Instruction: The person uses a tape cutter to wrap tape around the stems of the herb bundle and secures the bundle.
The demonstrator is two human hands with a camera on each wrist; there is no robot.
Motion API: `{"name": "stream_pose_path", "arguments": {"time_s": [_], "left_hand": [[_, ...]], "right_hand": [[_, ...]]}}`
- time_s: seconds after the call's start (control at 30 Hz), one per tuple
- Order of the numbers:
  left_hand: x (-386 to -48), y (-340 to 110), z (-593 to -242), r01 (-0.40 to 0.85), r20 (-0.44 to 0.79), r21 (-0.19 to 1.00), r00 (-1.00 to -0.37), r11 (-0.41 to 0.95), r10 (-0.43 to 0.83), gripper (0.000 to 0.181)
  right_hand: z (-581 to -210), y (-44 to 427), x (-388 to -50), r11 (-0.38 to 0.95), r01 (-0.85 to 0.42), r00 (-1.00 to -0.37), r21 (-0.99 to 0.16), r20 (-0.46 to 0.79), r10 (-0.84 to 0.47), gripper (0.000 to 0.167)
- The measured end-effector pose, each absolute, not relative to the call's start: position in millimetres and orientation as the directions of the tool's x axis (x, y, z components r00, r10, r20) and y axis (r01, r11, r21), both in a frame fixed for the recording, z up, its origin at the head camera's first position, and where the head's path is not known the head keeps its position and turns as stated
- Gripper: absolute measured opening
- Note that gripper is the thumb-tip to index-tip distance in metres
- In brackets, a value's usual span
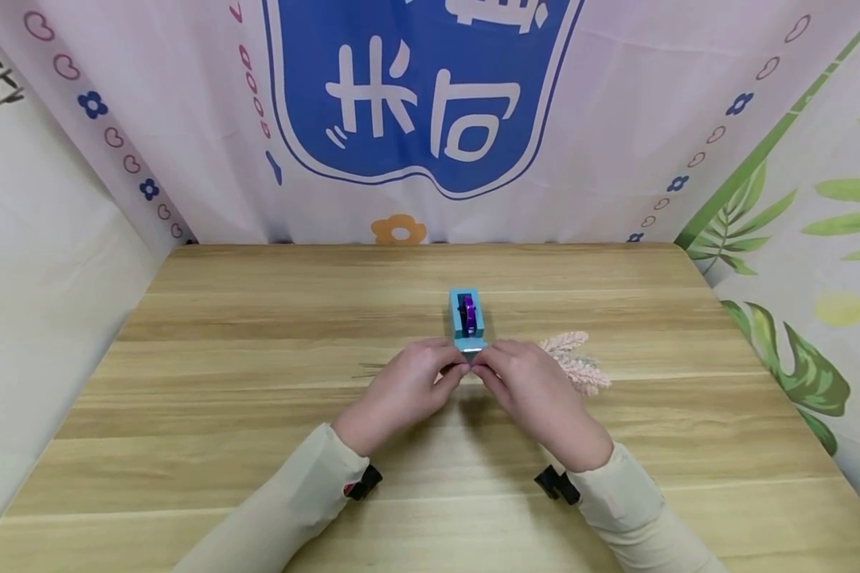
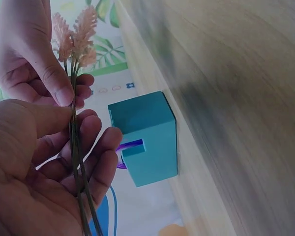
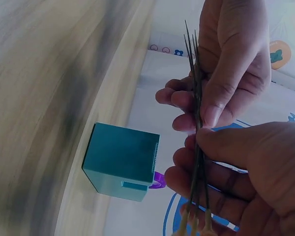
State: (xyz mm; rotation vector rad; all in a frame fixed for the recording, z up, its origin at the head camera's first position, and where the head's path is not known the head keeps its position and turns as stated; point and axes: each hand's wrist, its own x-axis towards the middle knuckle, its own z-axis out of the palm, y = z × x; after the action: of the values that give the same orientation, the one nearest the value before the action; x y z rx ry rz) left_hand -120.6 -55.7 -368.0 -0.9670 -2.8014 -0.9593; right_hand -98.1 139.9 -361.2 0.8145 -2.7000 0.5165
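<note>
Between thumb and fingers, my left hand (image 1: 408,386) pinches the thin dark stems (image 2: 81,177) of a small bunch of pink, fluffy flower sprays (image 1: 580,372). Right beside it, my right hand (image 1: 537,394) pinches the same stems closer to the flower heads, the two thumb tips nearly meeting. The bunch lies crosswise, with heads to the right and bare stem ends (image 3: 188,44) to the left. Just beyond the fingers stands a teal tape dispenser (image 3: 120,152) with a purple roll (image 1: 470,313). Whether any tape is on the stems cannot be made out.
Both hands are above a wood-grain table (image 1: 222,414). A white printed curtain (image 1: 208,159) hangs at its back edge, and leaf-patterned cloth (image 1: 810,278) hangs along the right. Dark wrist mounts (image 1: 560,485) sit under the sleeves.
</note>
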Motion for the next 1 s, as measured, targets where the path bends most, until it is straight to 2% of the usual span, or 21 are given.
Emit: {"name": "stream_pose_path", "arguments": {"time_s": [0.67,1.0], "left_hand": [[-120.7,-54.3,-370.6,0.54,0.211,0.579,-0.823,0.611,0.528,0.004],[-123.9,-53.4,-370.4,0.545,0.193,0.544,-0.821,0.638,0.538,0.01]], "right_hand": [[-362.0,135.3,-100.8,0.804,-0.536,-0.836,-0.258,0.295,-0.463,0.004],[-364.3,135.8,-102.9,0.806,-0.531,-0.838,-0.261,0.305,-0.453,0.004]]}}
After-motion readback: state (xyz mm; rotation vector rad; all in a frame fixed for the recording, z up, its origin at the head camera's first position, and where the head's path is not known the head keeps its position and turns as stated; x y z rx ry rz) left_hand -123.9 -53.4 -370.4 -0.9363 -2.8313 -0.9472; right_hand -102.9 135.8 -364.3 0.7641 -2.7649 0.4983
